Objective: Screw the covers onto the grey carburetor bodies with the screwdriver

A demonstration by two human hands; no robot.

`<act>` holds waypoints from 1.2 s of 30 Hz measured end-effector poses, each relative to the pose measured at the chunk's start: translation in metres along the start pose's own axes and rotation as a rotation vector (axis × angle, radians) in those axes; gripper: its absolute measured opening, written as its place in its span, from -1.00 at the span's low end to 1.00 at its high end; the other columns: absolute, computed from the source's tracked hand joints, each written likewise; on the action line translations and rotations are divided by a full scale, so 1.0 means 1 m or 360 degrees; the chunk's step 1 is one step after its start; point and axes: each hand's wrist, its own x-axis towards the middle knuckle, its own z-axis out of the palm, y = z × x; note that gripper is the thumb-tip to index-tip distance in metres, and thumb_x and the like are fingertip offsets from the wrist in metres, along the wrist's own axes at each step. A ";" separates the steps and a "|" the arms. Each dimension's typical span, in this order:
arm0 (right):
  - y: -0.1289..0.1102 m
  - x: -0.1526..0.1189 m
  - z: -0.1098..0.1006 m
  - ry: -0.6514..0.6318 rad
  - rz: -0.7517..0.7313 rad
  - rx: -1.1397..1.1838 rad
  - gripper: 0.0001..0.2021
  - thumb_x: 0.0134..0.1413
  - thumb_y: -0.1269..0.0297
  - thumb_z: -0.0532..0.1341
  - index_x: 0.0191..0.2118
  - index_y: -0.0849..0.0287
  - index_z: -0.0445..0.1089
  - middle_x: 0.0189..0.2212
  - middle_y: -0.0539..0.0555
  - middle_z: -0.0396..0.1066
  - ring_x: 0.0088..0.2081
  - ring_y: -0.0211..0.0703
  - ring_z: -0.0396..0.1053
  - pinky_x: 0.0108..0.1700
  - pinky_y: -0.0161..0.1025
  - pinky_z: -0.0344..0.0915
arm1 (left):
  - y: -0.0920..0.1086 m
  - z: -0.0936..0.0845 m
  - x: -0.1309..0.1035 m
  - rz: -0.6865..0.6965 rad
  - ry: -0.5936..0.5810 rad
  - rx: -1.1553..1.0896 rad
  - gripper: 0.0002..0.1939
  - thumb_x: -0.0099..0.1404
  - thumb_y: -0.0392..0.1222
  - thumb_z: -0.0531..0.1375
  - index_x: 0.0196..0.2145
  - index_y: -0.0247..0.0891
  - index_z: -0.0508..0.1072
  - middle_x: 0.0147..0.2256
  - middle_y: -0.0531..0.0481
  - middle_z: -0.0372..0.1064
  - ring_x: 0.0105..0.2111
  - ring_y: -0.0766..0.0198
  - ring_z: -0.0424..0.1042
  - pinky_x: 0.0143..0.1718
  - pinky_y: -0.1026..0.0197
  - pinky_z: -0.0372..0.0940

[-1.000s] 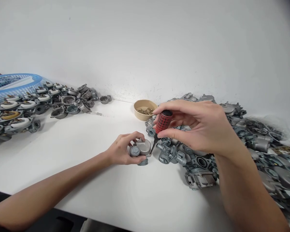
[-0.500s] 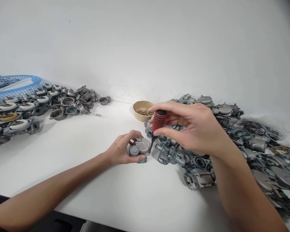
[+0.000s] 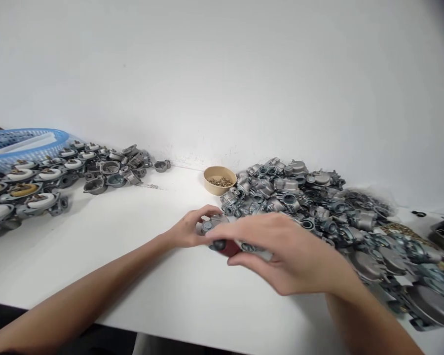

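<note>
Near the middle of the white table, my left hand (image 3: 190, 229) is closed round a grey metal carburetor (image 3: 207, 226). My right hand (image 3: 270, 246) grips a screwdriver (image 3: 229, 247) with a red and black handle, tilted with its butt end toward me. The handle is just in front of the carburetor, and my right fingers cover part of that metal body. The screwdriver's shaft and tip are hidden. Behind both hands stands a tan bowl (image 3: 219, 190) holding small brass-coloured screws.
A large heap of carburetors (image 3: 286, 186) spreads along the right. At the left are rows of parts with white rings (image 3: 42, 199), loose metal bowls (image 3: 95, 185) and a blue basket (image 3: 57, 135). A white wall (image 3: 222, 88) rises behind the table.
My right hand has moved down and toward me, and the screwdriver has gone from nearly upright to tilted. The view has shifted to take in more of the right side.
</note>
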 end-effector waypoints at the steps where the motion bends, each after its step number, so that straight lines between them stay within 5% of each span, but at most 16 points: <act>1: 0.000 -0.001 0.010 -0.0139 -0.0011 -0.0029 -0.61 0.33 0.49 0.19 0.22 0.14 0.32 -0.15 -0.02 0.58 -0.17 -0.24 0.51 -0.12 -0.26 0.43 | 0.000 -0.001 0.000 0.0018 0.0004 -0.0024 -0.38 0.21 -0.06 0.39 0.16 -0.25 0.34 0.14 -0.22 0.40 0.09 -0.02 0.45 0.05 0.05 0.40; 4: 0.005 -0.006 0.049 -0.0323 -0.0033 -0.0142 -0.58 0.31 0.49 0.16 0.24 0.12 0.32 -0.15 0.03 0.59 -0.14 -0.16 0.51 -0.08 -0.23 0.40 | -0.001 -0.003 0.001 0.0051 -0.0027 -0.0087 -0.26 0.13 -0.04 0.46 0.20 -0.24 0.33 0.16 -0.22 0.39 0.12 -0.05 0.44 0.17 -0.02 0.34; 9: 0.020 -0.028 0.111 -0.0280 -0.0011 -0.0462 -0.47 0.21 0.54 0.15 0.27 0.08 0.26 -0.17 0.03 0.58 -0.19 -0.15 0.47 -0.09 -0.24 0.35 | -0.003 -0.002 0.000 0.0080 -0.0100 -0.0069 -0.07 0.04 0.02 0.52 0.27 -0.22 0.27 0.25 -0.27 0.28 0.24 -0.15 0.31 0.31 -0.10 0.21; 17: 0.049 -0.040 0.160 0.0129 -0.0045 -0.0675 -0.62 0.22 0.46 0.12 0.12 0.08 0.34 -0.13 -0.02 0.53 -0.16 -0.17 0.40 -0.14 -0.24 0.37 | -0.008 -0.008 0.000 -0.0231 -0.0283 -0.0345 0.01 0.11 -0.07 0.50 0.39 -0.09 0.10 0.32 -0.21 0.20 0.33 -0.19 0.18 0.34 -0.17 0.15; 23: 0.050 -0.040 0.164 0.0217 -0.0144 -0.0704 -0.58 0.18 0.47 0.12 0.15 0.10 0.34 -0.07 0.07 0.50 -0.05 -0.13 0.41 -0.03 -0.21 0.41 | -0.019 -0.014 0.002 -0.0449 -0.0434 -0.0716 -0.06 0.08 -0.16 0.51 0.33 -0.17 0.20 0.21 -0.22 0.37 0.23 -0.16 0.34 0.28 -0.19 0.23; 27: 0.054 -0.041 0.150 0.0498 -0.0277 -0.0761 -0.60 0.10 0.46 0.16 0.07 0.08 0.39 -0.04 0.11 0.48 0.11 -0.03 0.38 0.03 -0.09 0.41 | -0.015 -0.014 0.004 -0.0425 -0.0491 -0.0823 -0.10 0.11 -0.22 0.48 0.34 -0.20 0.23 0.20 -0.24 0.39 0.22 -0.17 0.36 0.25 -0.19 0.27; 31: 0.056 -0.037 0.119 0.0542 0.0116 -0.0644 -0.34 -0.08 0.43 0.20 0.24 0.10 0.31 0.31 0.28 0.15 0.41 0.30 -0.01 0.33 0.30 0.15 | -0.008 -0.016 0.005 -0.0420 -0.0513 -0.0882 -0.06 0.16 -0.22 0.43 0.41 -0.13 0.13 0.24 -0.23 0.34 0.23 -0.19 0.34 0.14 -0.14 0.37; 34: 0.056 -0.032 0.101 0.0370 0.0486 -0.0358 -0.24 0.03 0.39 0.22 0.40 0.10 0.11 0.44 0.28 -0.12 0.44 0.26 -0.05 0.39 0.21 0.12 | -0.009 -0.018 0.005 -0.0470 -0.0494 -0.0956 0.01 0.18 -0.26 0.42 0.45 -0.10 0.03 0.24 -0.23 0.33 0.21 -0.15 0.36 0.12 -0.11 0.37; 36: 0.057 -0.030 0.096 0.0290 0.0595 -0.0199 -0.24 0.13 0.34 0.21 0.44 0.08 0.04 0.43 0.26 -0.09 0.40 0.17 0.06 0.38 0.10 0.19 | -0.012 -0.018 0.005 -0.0531 -0.0488 -0.0999 -0.01 0.21 -0.26 0.40 0.46 -0.09 0.01 0.25 -0.26 0.32 0.17 -0.14 0.40 0.09 -0.10 0.39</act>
